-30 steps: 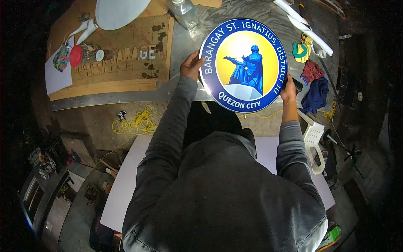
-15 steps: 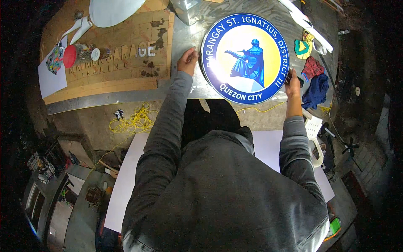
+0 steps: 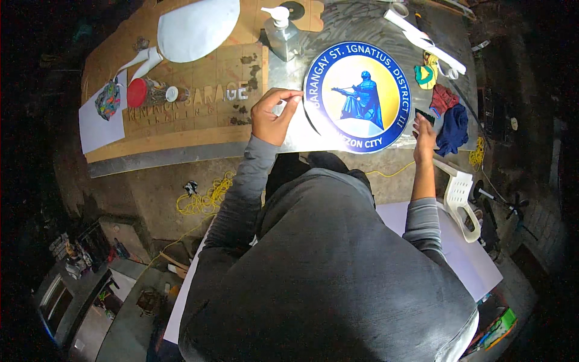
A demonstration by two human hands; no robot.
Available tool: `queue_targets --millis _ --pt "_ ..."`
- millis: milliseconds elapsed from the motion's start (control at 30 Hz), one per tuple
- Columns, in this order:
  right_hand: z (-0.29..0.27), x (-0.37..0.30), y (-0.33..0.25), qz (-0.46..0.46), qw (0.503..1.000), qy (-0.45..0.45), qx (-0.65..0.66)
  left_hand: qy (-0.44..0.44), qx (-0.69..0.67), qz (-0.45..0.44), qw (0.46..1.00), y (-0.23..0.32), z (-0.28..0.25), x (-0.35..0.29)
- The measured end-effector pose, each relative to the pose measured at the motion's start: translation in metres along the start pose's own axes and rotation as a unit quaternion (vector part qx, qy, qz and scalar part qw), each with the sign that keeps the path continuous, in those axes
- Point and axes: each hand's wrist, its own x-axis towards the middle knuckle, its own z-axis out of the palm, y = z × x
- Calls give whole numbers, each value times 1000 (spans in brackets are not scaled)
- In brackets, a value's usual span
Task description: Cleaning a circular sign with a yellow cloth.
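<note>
A round sign (image 3: 366,51) with a blue rim and a yellow centre showing a blue seated figure lies on the metal-topped table (image 3: 289,136). At its left edge my left hand (image 3: 272,117) is closed in a pinch. A thin, dark, curved strip (image 3: 312,118) runs down from the fingertips beside the sign. Close to the sign's lower right edge is my right hand (image 3: 424,134), with its fingers loosely apart. A small dark item (image 3: 427,115) lies by those fingers, its kind unclear.
Brown board (image 3: 181,130) with cut-out letters covers the table's left; a red-lidded jar (image 3: 137,92) sits there. Behind are a pump bottle (image 3: 282,39) and white sheet (image 3: 199,30). Cloths (image 3: 453,130) and a white roll (image 3: 446,57) lie right. Yellow cord (image 3: 208,199) tangles on the floor.
My left hand has gone from resting by the sign's edge to a pinch, and the dark strip now shows. My right hand has come slightly away from the rim. The whole view has shifted.
</note>
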Motion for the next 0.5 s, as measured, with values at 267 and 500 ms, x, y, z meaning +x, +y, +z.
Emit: queue_targets --millis 267,500 --pt "11 15 11 -44 997 24 -59 -43 -75 -75 993 4 -14 -9" --pt "1 45 10 -21 999 28 -7 -82 -108 -160 978 15 -4 -16"
